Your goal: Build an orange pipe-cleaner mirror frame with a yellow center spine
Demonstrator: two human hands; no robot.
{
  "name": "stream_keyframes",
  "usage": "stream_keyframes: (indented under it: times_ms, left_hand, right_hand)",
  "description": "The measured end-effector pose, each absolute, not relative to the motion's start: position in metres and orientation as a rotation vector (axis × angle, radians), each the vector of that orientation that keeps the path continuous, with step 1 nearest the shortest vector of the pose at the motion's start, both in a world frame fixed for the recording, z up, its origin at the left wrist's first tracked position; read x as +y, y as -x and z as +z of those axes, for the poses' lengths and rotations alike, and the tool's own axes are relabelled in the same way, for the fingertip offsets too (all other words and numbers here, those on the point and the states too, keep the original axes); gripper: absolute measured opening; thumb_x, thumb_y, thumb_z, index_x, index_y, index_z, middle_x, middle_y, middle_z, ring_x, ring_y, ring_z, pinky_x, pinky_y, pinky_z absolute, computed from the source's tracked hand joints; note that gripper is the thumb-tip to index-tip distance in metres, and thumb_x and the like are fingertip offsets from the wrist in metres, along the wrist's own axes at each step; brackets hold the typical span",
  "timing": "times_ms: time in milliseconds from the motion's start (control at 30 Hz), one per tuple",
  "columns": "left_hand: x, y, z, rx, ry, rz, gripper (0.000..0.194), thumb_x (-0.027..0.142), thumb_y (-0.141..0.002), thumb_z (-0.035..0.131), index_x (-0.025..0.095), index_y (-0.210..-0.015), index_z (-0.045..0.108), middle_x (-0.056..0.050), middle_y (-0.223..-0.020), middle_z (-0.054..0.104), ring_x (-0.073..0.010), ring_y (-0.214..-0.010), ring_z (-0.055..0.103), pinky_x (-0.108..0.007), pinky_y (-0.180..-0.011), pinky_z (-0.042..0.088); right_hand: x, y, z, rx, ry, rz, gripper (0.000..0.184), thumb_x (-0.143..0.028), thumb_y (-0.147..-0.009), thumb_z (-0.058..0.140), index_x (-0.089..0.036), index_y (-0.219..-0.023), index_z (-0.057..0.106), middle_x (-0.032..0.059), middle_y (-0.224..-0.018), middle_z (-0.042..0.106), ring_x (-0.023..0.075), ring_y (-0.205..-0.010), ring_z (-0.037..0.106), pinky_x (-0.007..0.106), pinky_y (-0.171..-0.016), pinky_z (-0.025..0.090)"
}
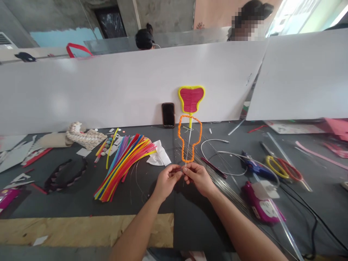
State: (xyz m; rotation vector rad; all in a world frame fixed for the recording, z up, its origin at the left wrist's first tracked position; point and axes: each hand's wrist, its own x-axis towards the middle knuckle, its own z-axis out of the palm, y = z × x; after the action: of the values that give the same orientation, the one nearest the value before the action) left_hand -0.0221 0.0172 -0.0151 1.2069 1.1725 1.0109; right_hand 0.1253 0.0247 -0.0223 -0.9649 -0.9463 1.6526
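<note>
An orange twisted pipe-cleaner frame [201,129], shaped like a bulb outline, stands upright above my fingers with a thin pale rod [189,136] running up its middle. My left hand [168,181] pinches at its lower end. Pressed close beside it, my right hand [200,178] also has its fingers closed at the base, around the lower rod. Just behind the frame, a pink fan shape with a yellow border [191,99] leans against the white board on a yellow stem. Left of it a dark phone [168,115] is propped up.
To the left lie a bundle of coloured pipe cleaners [123,163], white paper [160,154] and a dark braided band [66,175]. On the right are thin wires [217,181], a blue glue gun [258,168], scissors [284,168] and a magenta power strip [262,204]. A white board [122,87] stands behind.
</note>
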Motion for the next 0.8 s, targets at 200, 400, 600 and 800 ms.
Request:
stream_keyframes:
  times_ms: [200,400,600,800]
  left_hand:
    - [0.021,0.022,-0.008,1.200,-1.135,1.163,0.028,0.038,-0.074,0.065,0.015,-0.091,0.065,-0.005,-0.084,0.069,-0.0176,-0.080,0.062,-0.028,-0.075,0.048]
    - [0.021,0.022,-0.013,1.166,-1.002,1.215,0.020,0.033,-0.072,0.066,0.015,-0.079,0.062,-0.002,-0.072,0.064,-0.0141,-0.068,0.057,-0.025,-0.066,0.045]
    - [0.022,0.023,-0.015,1.138,-0.955,1.227,0.016,0.031,-0.073,0.066,0.016,-0.076,0.062,0.001,-0.069,0.061,-0.0124,-0.066,0.055,-0.023,-0.064,0.043]
    - [0.023,0.023,-0.012,1.157,-0.981,1.227,0.016,0.031,-0.073,0.066,0.016,-0.076,0.062,0.001,-0.067,0.060,-0.0118,-0.065,0.055,-0.022,-0.063,0.042]
  right_hand:
    - [0.015,-0.112,-0.024,-0.997,1.034,1.753,0.031,-0.044,-0.066,0.074,-0.015,-0.070,0.062,-0.0018,-0.062,0.061,0.0070,-0.048,0.055,0.020,-0.045,0.048]
    - [0.013,-0.107,-0.027,-1.027,1.056,1.800,0.034,-0.046,-0.065,0.074,-0.015,-0.071,0.060,-0.0024,-0.062,0.062,0.0061,-0.047,0.055,0.019,-0.046,0.048]
    - [0.014,-0.109,-0.026,-1.027,1.051,1.829,0.035,-0.046,-0.064,0.075,-0.015,-0.070,0.059,-0.0030,-0.060,0.061,0.0057,-0.046,0.054,0.019,-0.046,0.048]
    - [0.014,-0.108,-0.027,-1.046,1.042,1.834,0.032,-0.044,-0.067,0.072,-0.015,-0.071,0.059,-0.0031,-0.061,0.061,0.0051,-0.044,0.052,0.018,-0.043,0.045]
